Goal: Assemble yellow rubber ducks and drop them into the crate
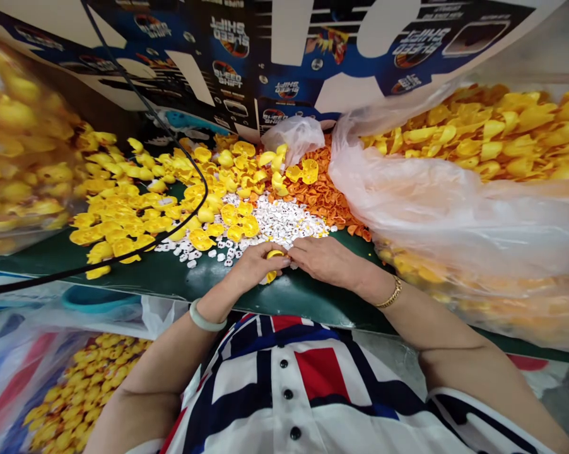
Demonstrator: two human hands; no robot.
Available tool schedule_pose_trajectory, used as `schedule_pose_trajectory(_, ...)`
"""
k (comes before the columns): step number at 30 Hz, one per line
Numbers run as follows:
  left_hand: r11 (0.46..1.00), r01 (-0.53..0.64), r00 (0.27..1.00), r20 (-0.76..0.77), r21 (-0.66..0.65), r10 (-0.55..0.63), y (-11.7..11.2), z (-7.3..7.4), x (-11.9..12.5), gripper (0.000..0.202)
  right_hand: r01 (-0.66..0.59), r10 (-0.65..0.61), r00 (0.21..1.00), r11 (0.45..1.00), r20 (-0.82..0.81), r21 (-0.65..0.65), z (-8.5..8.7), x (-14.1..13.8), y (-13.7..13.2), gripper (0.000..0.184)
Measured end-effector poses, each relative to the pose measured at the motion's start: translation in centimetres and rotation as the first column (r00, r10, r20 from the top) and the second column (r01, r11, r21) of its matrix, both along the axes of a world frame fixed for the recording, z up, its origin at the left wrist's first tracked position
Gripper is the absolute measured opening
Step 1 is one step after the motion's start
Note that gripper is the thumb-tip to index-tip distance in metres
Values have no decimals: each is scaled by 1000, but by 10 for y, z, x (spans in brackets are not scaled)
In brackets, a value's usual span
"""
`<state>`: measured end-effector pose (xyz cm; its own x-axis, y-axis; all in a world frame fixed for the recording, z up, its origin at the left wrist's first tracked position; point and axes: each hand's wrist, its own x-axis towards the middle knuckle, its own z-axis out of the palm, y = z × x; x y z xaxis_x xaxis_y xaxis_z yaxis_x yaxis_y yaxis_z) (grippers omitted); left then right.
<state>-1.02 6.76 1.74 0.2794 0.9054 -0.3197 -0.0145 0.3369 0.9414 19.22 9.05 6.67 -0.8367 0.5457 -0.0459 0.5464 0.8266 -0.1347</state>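
Observation:
My left hand (256, 266) is closed around a yellow plastic shell (271, 276) near the front edge of the table. Close against it, my right hand (323, 257) has its thumb and fingers pinched together at the shell's right side; whatever they hold is hidden. Just beyond both hands lies a heap of small white pieces (289, 217) with dark marks. Several hollow yellow shells (240, 221) rest on the left part of that heap. Behind it, to the right, is a pile of orange pieces (320, 189).
More yellow shells (128, 217) cover the table's left side, crossed by a black cable (171, 230). Bags of yellow parts stand left (24, 151) and right (431, 202). A printed cardboard sheet (284, 63) walls the back. Below left, a bag holds yellow pieces (76, 391).

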Motion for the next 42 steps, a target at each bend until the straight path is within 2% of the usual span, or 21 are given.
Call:
schedule_pose_trajectory(3,997,-7,998,55,-80,12,-2,0,1,24,-84,81,996,993,34,85,6,-3,-2,20)
schedule_pose_trajectory(6,996,12,1000,24,-87,-9,-4,-1,3,27,-151,145,988,979,56,134,6,-5,-1,20)
schedule_pose_trajectory(13,997,57,984,-171,58,-47,-7,1,-3,23,-155,147,987,977,61,148,-8,-7,-2,25)
schedule_pose_trajectory(16,994,66,978,-205,88,-47,-9,2,-4,23,-143,135,989,982,66,121,-6,-10,-5,25)
schedule_pose_trajectory(18,990,41,968,-249,132,-7,-11,1,-3,21,-130,125,991,988,54,89,-2,-12,-6,24)
schedule_pose_trajectory(21,991,-30,977,-205,134,57,-11,2,0,22,-60,60,997,998,-56,-1,-1,-13,-3,21)
schedule_pose_trajectory(23,993,-106,991,-71,54,110,-11,2,1,26,48,-71,965,994,-252,-98,-5,-11,1,20)
schedule_pose_trajectory(24,989,-145,989,1,-6,145,-11,2,1,29,118,-177,910,977,-375,-175,-9,-10,3,19)
schedule_pose_trajectory(25,981,-181,981,64,-68,185,-11,2,1,33,183,-304,820,942,-485,-282,-13,-10,4,18)
schedule_pose_trajectory(26,970,-210,968,112,-123,223,-11,2,1,37,216,-436,711,883,-552,-417,-17,-9,5,18)
schedule_pose_trajectory(28,953,-238,947,175,-190,271,-12,1,0,43,153,-655,525,701,-543,-697,-25,-10,3,22)
schedule_pose_trajectory(30,947,-246,934,211,-205,288,-14,-1,-2,45,2,-771,446,508,-453,-862,-31,-13,0,28)
schedule_pose_trajectory(31,947,-250,932,215,-201,292,-15,-2,-2,46,-59,-795,430,449,-428,-892,-34,-15,-2,29)
schedule_pose_trajectory(32,947,-257,932,211,-192,295,-16,-3,-2,46,-100,-805,415,422,-423,-901,-36,-17,-4,30)
schedule_pose_trajectory(37,959,-263,947,161,-107,278,-21,-5,-4,45,-118,-788,414,449,-455,-886,-41,-24,-7,24)
schedule_pose_trajectory(39,970,-236,959,146,-66,243,-22,-4,-6,42,-98,-765,425,492,-483,-865,-43,-25,-8,21)
schedule_pose_trajectory(42,978,-209,973,101,-7,209,-24,-4,-8,36,-50,-709,444,592,-549,-805,-44,-28,-12,17)
